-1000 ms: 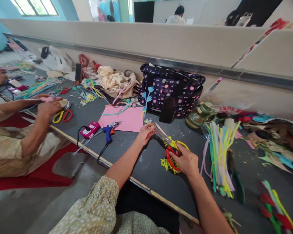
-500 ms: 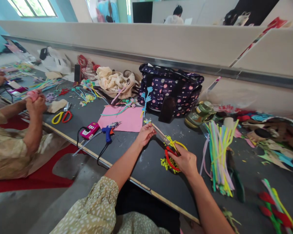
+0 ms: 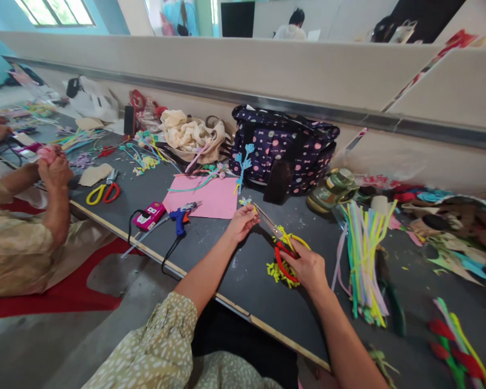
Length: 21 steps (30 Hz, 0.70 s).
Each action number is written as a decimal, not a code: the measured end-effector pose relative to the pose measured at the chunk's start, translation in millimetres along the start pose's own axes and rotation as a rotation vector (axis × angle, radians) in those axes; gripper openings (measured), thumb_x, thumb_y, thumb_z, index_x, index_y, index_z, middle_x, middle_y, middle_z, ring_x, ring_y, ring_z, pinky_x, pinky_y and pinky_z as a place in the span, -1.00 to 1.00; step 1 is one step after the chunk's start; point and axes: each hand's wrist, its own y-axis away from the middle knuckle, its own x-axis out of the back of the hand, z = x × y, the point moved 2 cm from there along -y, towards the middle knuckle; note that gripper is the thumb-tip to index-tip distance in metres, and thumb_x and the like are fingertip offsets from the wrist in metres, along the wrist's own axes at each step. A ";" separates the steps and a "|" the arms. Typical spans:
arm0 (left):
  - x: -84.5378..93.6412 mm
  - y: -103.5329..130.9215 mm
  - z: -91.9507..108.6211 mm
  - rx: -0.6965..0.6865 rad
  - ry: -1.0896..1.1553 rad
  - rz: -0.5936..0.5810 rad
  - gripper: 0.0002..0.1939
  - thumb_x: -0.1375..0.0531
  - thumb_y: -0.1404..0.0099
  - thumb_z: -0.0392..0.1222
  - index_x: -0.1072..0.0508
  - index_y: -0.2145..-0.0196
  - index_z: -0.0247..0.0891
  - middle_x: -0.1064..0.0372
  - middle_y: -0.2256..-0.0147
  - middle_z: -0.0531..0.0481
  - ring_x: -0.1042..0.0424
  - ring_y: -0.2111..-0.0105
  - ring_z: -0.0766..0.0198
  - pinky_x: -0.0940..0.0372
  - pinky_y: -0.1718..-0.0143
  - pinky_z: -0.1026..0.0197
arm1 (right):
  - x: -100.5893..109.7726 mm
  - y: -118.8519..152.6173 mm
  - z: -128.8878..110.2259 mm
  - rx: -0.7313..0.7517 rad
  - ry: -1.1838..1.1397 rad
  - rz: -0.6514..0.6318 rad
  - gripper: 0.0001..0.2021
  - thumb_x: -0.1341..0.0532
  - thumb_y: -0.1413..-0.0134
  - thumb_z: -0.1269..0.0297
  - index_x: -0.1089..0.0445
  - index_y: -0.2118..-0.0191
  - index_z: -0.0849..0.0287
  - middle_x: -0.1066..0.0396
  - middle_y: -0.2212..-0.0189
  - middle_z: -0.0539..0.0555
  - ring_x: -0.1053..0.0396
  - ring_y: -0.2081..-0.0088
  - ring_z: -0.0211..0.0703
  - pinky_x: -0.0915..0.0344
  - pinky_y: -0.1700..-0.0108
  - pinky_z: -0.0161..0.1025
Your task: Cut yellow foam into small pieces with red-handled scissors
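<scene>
My right hand [image 3: 309,267] grips a pair of scissors [image 3: 278,234] by the red and yellow handles. The blades point up and left, with their tips right beside my left hand [image 3: 243,222]. Between the pinched thumb and fingers of that hand is a small yellow piece, mostly hidden and too small to name surely. Under the scissors lies a pile of short yellow cut bits [image 3: 281,274]. A light-blue fuzzy flower stem [image 3: 243,167] stands just beyond my left hand, near a pink sheet [image 3: 210,197].
A blue glue gun [image 3: 180,220] and a magenta box [image 3: 149,216] lie left. Behind are a dark patterned bag [image 3: 263,140], a phone [image 3: 278,182] and a glass jar [image 3: 332,189]. Bundled pipe cleaners [image 3: 366,259] lie right. A co-worker's hands [image 3: 54,167] work at far left.
The scissor blades look slightly more parted at the tips. My hands stay almost in place. The co-worker's hands at the left have shifted a little left.
</scene>
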 end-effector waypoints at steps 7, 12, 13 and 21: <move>0.7 -1.1 3.7 -0.042 0.010 0.045 -0.61 -0.42 0.12 -0.25 -0.39 0.33 -0.32 -0.38 0.46 0.07 -0.31 0.56 0.48 -0.36 0.39 0.31 | 13.0 -7.0 -6.3 -0.043 0.189 0.002 -0.40 -0.11 0.01 -0.17 -0.27 -0.01 0.22 -0.48 0.32 0.12 -0.43 0.33 -0.11 -0.21 0.42 -0.28; 8.5 -6.2 6.2 -0.111 0.025 0.135 -0.67 -0.37 0.09 -0.31 -0.40 0.33 -0.31 -0.35 0.50 0.09 -0.22 0.61 0.52 -0.27 0.49 0.37 | 15.3 -7.9 -5.6 -0.006 0.264 -0.003 -0.57 -0.05 -0.10 -0.08 -0.35 0.14 0.17 -0.46 0.33 0.10 -0.38 0.37 -0.17 -0.12 0.42 -0.29; 9.7 -6.9 6.7 -0.122 0.031 0.146 -0.68 -0.36 0.09 -0.32 -0.40 0.33 -0.30 -0.35 0.51 0.09 -0.21 0.61 0.52 -0.25 0.50 0.38 | 15.2 -7.6 -5.5 -0.006 0.266 -0.014 -0.59 -0.05 -0.11 -0.08 -0.36 0.18 0.15 -0.45 0.35 0.08 -0.37 0.38 -0.18 -0.10 0.43 -0.29; 0.0 -0.5 14.5 -0.295 -0.009 0.109 -0.74 -0.33 0.01 -0.26 -0.39 0.33 -0.26 -0.23 0.58 0.16 -0.23 0.58 0.49 -0.33 0.30 0.27 | 15.8 -5.9 -9.2 0.005 0.289 -0.045 -0.60 -0.07 -0.12 -0.07 -0.35 0.13 0.13 -0.46 0.31 0.06 -0.39 0.31 -0.17 -0.10 0.37 -0.29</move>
